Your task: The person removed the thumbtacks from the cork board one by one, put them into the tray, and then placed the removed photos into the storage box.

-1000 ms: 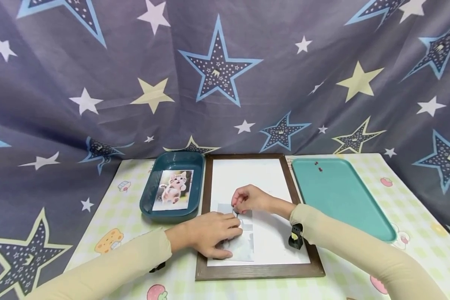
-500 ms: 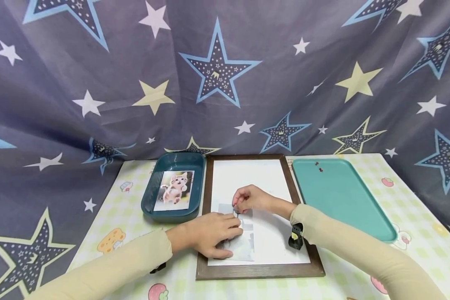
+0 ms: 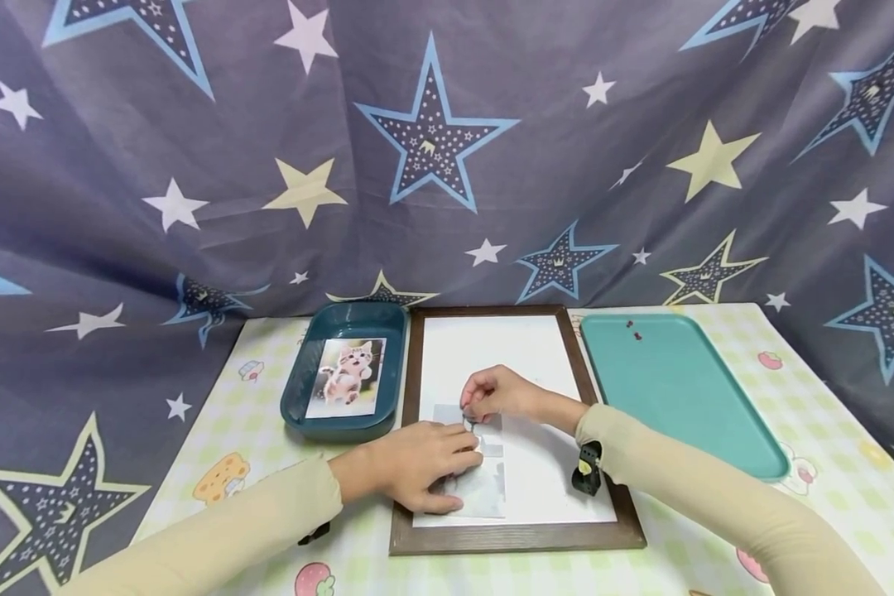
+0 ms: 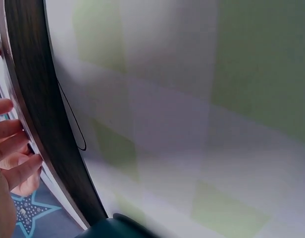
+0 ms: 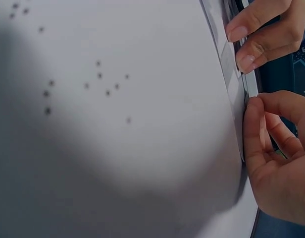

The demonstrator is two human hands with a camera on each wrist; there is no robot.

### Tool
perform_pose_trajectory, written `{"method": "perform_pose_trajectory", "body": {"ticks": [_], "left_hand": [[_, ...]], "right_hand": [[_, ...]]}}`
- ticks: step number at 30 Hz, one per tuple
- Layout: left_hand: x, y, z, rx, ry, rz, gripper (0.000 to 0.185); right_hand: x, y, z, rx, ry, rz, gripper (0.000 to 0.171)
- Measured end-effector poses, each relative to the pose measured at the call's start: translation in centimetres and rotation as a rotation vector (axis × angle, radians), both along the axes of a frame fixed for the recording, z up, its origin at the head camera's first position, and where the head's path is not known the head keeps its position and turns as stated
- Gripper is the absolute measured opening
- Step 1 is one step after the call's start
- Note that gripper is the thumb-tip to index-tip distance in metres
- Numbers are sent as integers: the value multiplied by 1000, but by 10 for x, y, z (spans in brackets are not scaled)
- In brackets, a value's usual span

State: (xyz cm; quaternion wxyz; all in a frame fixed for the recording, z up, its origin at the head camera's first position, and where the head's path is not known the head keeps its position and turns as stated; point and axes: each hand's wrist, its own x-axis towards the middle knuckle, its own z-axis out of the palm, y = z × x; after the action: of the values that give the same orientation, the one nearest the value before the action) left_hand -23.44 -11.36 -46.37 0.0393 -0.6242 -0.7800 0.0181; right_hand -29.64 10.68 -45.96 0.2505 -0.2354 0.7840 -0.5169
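A brown-framed white board (image 3: 517, 538) lies flat in the middle of the table. On its lower left part lies a greyish photo (image 3: 487, 484). My left hand (image 3: 447, 465) rests flat on the photo with straight fingers and holds it down. My right hand (image 3: 468, 414) pinches a small pin at the photo's top edge. In the right wrist view the right thumb and fingers (image 5: 254, 129) close at the photo's edge (image 5: 231, 74), with the left fingertips (image 5: 246, 29) just beyond. The left wrist view shows the frame (image 4: 38, 114) and curled fingers (image 4: 14, 148).
A dark teal bin (image 3: 346, 319) holding a cat photo (image 3: 345, 377) stands left of the board. A flat teal tray (image 3: 678, 397) with two small pins (image 3: 633, 331) lies to the right. A checked tablecloth (image 4: 192, 124) covers the table; a starry curtain hangs behind.
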Motion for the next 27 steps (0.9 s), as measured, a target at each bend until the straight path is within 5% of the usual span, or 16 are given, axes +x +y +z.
{"method": "perform_pose_trajectory", "body": {"ticks": [27], "left_hand": [[4,1,4,26,7,0,44]], "right_hand": [[1,0,-4,-32,-25,-62,13]]}}
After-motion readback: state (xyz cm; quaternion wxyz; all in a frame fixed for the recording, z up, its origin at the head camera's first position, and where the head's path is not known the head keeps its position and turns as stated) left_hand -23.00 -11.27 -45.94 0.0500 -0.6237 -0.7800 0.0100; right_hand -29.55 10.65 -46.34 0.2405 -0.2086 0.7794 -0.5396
